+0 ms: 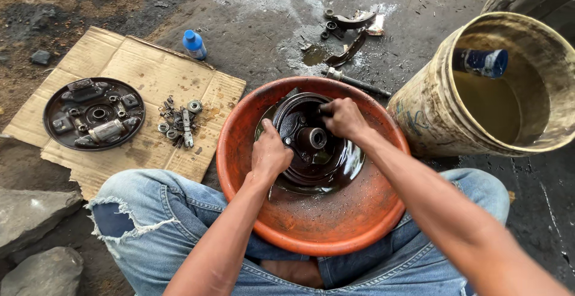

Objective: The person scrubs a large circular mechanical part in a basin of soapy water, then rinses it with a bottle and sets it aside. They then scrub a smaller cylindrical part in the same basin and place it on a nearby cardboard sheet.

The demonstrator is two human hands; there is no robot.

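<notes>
A dark round brake drum (pixel 317 152) lies wet in an orange plastic basin (pixel 335 224) between my knees. My left hand (pixel 269 152) grips the drum's left rim with closed fingers. My right hand (pixel 342 118) presses on the drum's upper face near the central hub; whether it holds a small brush or rag is hidden by the fingers.
A brake backing plate (pixel 94 113) and small metal parts (pixel 178 122) lie on cardboard (pixel 150 62) at left, by a blue-capped bottle (pixel 194 44). Brake shoes (pixel 350 23) and a bolt (pixel 356 83) lie on wet ground beyond. A dirty bucket (pixel 443 110) of murky liquid stands at right.
</notes>
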